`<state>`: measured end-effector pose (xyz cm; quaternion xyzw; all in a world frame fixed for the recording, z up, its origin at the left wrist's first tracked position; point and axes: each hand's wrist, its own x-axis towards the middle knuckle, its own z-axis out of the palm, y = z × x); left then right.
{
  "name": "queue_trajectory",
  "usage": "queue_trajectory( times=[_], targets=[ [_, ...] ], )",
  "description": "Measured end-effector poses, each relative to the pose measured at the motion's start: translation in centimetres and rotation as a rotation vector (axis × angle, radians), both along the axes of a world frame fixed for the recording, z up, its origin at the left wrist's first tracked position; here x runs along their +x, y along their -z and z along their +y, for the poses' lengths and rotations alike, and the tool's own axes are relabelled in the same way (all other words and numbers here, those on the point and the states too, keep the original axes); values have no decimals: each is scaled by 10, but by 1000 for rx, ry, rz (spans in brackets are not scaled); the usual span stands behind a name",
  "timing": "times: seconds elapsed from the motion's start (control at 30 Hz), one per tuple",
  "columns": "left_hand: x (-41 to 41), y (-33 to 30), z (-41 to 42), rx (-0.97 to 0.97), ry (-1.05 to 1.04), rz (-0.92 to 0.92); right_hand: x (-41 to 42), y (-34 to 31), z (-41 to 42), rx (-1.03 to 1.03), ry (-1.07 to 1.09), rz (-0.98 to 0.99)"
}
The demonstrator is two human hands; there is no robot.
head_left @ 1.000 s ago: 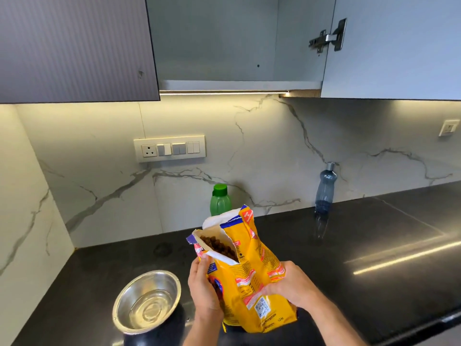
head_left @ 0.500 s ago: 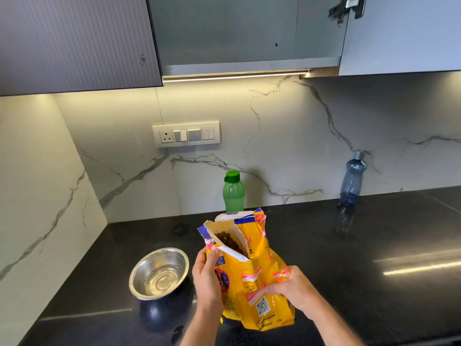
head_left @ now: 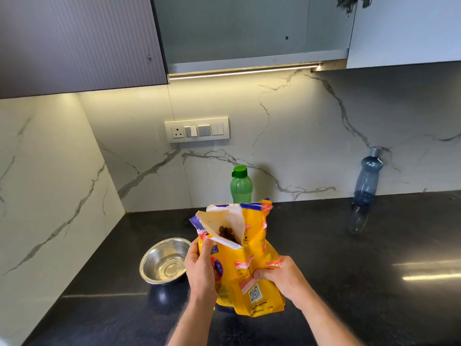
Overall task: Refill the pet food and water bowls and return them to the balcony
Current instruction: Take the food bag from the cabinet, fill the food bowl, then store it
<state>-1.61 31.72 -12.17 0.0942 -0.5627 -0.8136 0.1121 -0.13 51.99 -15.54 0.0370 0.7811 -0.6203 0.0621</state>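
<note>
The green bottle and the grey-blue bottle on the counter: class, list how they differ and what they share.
The green bottle has a bright green cap; the grey-blue bottle has a grey one. The green bottle stands just behind the yellow food bag; the grey-blue bottle stands apart, far right. Both stand capped on the black counter by the marble wall.

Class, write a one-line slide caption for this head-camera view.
Both hands, left and right, hold an open yellow pet-food bag beside an empty steel bowl.
</note>
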Motion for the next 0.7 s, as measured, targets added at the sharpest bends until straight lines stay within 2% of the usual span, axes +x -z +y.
queue_trajectory(
  times=[0.3, 0.47, 0.7],
  targets=[
    [-10, -52, -10, -110, 62, 116, -12, -30, -13, -194, 92, 91],
    [-17, -84, -29, -152, 252, 254, -23, -66, -21, -360, 129, 202],
    [-21, -87, -44, -177, 467, 327, -34, -112, -34, -434, 136, 315]
  ],
)
